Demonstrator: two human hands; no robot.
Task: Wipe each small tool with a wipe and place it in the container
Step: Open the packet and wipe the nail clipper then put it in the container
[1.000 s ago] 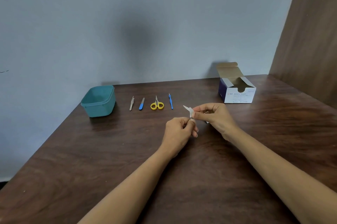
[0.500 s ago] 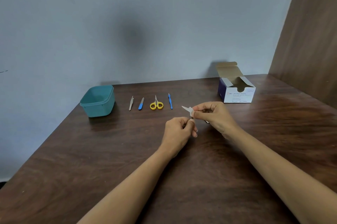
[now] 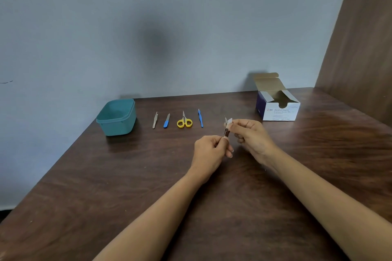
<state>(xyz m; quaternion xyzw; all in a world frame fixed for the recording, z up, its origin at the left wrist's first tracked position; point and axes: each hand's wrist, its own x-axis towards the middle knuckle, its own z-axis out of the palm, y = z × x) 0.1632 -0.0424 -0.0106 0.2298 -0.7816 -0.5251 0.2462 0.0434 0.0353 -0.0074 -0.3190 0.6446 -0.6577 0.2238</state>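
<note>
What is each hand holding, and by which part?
Left hand pinches a small dark tool by its lower end; right hand pinches a white wipe round the tool's upper end.

Held tool mostly hidden

The tool (image 3: 226,132) shows only a dark stretch between the left hand (image 3: 210,151), which covers its lower end, and the wipe (image 3: 229,122) that the right hand (image 3: 252,137) pinches over its upper part. Its kind cannot be told. The frame's edges cut off both forearms. The box's (image 3: 277,110) small print is unreadable.

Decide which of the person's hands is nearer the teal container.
Left. The left hand, gripping a small tool, is right of the teal container, toward the viewer; the right hand, pinching the wipe, is farther right, nearer the swab box.
</note>
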